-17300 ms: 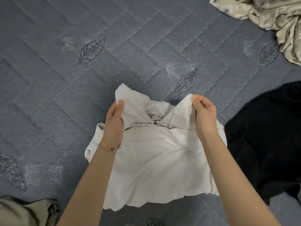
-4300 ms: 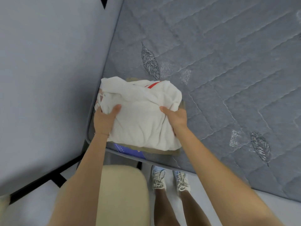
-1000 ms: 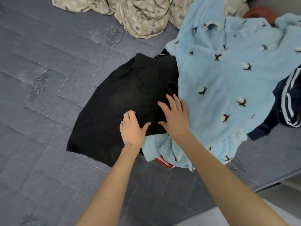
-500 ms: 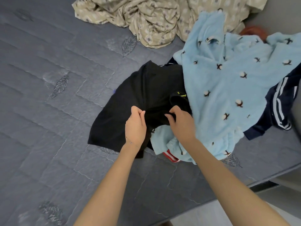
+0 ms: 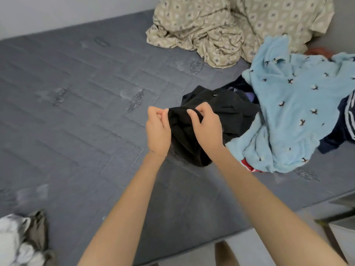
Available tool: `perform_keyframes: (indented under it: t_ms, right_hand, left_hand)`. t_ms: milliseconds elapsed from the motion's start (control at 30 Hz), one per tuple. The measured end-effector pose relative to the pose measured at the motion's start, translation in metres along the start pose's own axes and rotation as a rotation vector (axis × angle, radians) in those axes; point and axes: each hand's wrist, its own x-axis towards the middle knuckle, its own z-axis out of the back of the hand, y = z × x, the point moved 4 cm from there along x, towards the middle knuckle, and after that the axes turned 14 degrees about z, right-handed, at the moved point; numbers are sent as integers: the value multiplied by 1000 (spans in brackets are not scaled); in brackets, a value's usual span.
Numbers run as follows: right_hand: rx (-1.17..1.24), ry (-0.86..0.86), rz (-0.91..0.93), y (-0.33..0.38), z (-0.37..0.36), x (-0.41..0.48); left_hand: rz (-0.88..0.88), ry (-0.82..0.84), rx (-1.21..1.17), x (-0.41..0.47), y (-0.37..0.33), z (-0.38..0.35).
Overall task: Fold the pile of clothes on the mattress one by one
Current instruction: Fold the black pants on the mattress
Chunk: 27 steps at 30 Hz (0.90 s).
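Black garment is hanging pinched in the fingers of my left hand and right hand, not yet folded; blue fleece and navy piece are waiting at right.

- The left hand is closed, and its thumb and curled fingers pinch the top edge of a black soft cloth garment.
- The right hand, just beside it, pinches the same edge with its fingers curled.
- Both bare forearms reach forward, drawing closer together towards the wrists.
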Motion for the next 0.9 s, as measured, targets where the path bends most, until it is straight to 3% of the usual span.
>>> perform_keyframes:
  t_ms: [233, 400, 533, 667, 900]
  right_hand:
    - [182, -48, -130, 117, -94, -55]
    - [191, 7, -173, 158, -134, -93]
    - [170, 65, -213, 153, -157, -117]
    - [156, 233, -251, 124, -189, -138]
    - [45, 558, -320, 51, -240, -181]
  left_hand:
    - [50, 30, 64, -12, 49, 172]
    - [88, 29, 43, -35, 77, 240]
    - [170, 29, 30, -41, 111, 250]
    - [258, 59, 95, -42, 161, 245]
    - [436, 379, 263, -55, 257, 222]
